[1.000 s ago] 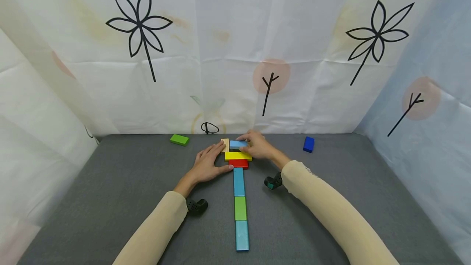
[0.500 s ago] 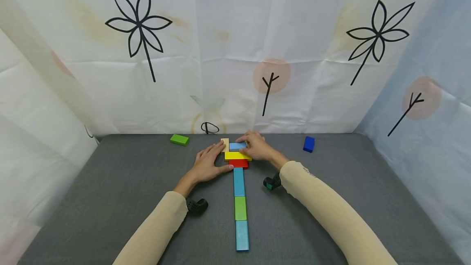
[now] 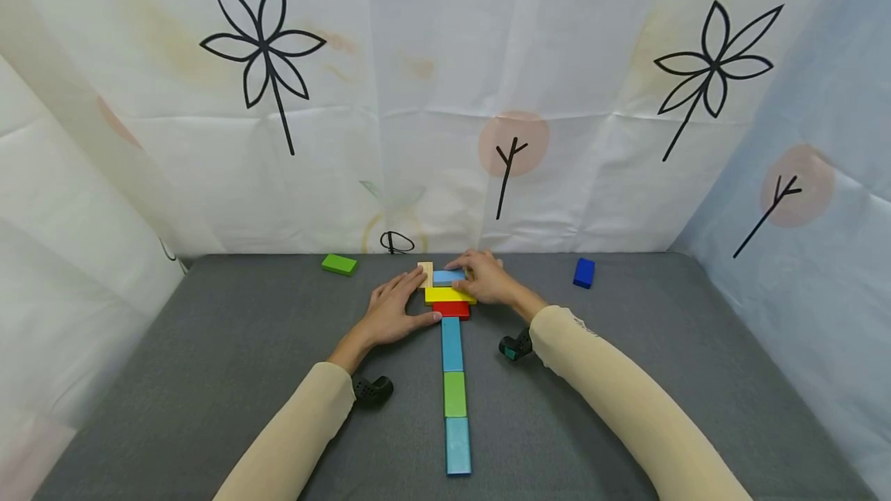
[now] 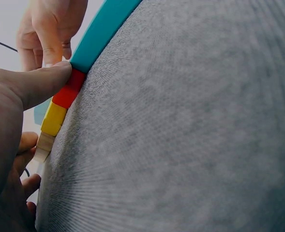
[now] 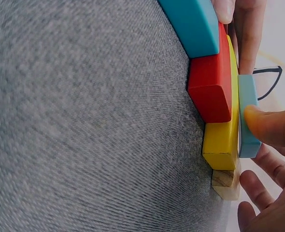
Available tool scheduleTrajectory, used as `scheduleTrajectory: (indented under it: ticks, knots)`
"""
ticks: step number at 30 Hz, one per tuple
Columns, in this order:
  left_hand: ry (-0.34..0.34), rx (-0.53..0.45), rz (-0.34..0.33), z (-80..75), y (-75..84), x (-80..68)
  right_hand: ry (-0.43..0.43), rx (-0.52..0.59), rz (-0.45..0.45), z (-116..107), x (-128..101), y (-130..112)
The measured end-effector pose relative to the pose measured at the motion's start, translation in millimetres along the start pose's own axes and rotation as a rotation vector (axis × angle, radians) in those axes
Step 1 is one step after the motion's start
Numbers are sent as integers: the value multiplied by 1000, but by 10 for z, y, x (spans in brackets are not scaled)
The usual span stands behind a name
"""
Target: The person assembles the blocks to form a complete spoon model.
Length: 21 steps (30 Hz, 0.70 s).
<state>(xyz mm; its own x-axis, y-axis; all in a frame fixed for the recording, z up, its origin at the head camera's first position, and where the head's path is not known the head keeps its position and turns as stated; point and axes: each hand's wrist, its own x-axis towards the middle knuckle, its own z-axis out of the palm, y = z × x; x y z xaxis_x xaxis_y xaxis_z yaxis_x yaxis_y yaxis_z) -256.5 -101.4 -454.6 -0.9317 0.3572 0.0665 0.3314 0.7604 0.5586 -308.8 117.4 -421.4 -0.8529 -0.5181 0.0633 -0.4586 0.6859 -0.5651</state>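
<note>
My left hand [image 3: 393,315] lies left of a row of blocks with its fingers extended. Its fingertips touch a plain wooden block [image 3: 423,270]; its thumb tip rests where the red block [image 4: 69,89] meets a blue block [image 3: 452,343]. With thumb and fingers, my right hand [image 3: 487,277] pinches a light blue block [image 5: 249,116]. That block sits beside the wooden block and just beyond the yellow block [image 3: 449,295], raised above the table in the right wrist view. Bare wood [image 5: 225,184] shows past the yellow block there. The right fingertips are partly hidden.
Nearer along the row lie a green block [image 3: 455,394] and another blue block [image 3: 458,445]. A loose green block [image 3: 339,264] lies at the back left, a dark blue one [image 3: 584,273] at the back right. White printed cloth [image 3: 445,99] hangs behind the grey table [image 3: 244,346].
The light blue block in my right hand has moved slightly toward me and left, narrowing the dark gap before the yellow block. My left hand has stayed in place.
</note>
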Motion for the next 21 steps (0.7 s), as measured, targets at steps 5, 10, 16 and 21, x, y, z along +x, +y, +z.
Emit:
scheduleTrajectory:
  ticks: [5, 10, 16, 21]
  knots:
    - [6, 0, 10, 7, -7, 1, -5, 2, 9, 4, 7, 4]
    - [7, -2, 13, 7, -8, -1, -3, 4, 15, 3, 7, 1]
    - [5, -4, 11, -2, -3, -10, 10, 14, 16, -5, 2, -2]
    - [2, -7, 6, -10, 7, -12, 9, 24, 24, -3, -8, -2]
